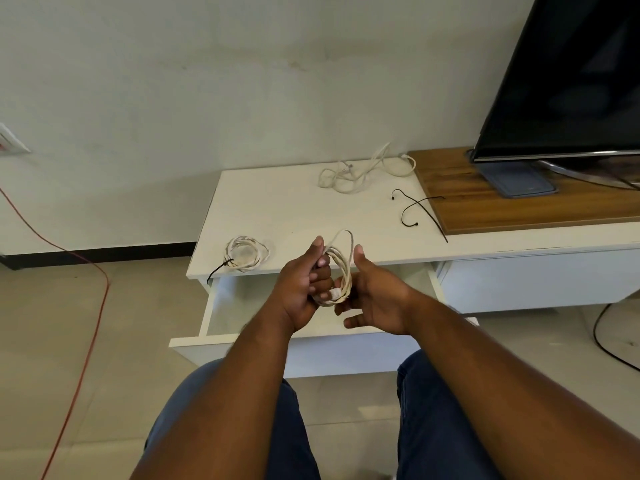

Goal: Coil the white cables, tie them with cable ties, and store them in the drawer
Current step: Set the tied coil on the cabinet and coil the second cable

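Three white cables are showing on or in front of the white cabinet (277, 202). One, a partly wound coil (341, 268), is being held upright in the air just in front of the cabinet's front edge, above the open drawer (221, 306), which is standing pulled out from the cabinet's left section.

The left hand (304, 285) is gripping this coil, its fingers curled round the left side of the strands and its thumb pointing up along them. One loop is rising free above the grip. The right hand (374, 299) is standing just right of the coil with the thumb straight up beside the loop. Its fingers are lying loosely bent and spread, and the fingertips are touching the coil's lower end, near a white plug.

A finished coil (246, 252) is lying flat at the cabinet's front left corner, bound by a black cable tie (219, 270) whose tail is hanging over the edge. A loose cable (360, 171) is sprawling uncoiled at the back of the cabinet top. Two spare cable ties (415, 209) are lying crossed on the cabinet top, right of centre, one reaching onto a wooden board (485, 202).

A television (571, 74) is standing on that board at the cabinet's right end. A red cord (86, 306) is trailing across the floor left of the cabinet, and a black cord (602, 341) is curving on the floor to its right.
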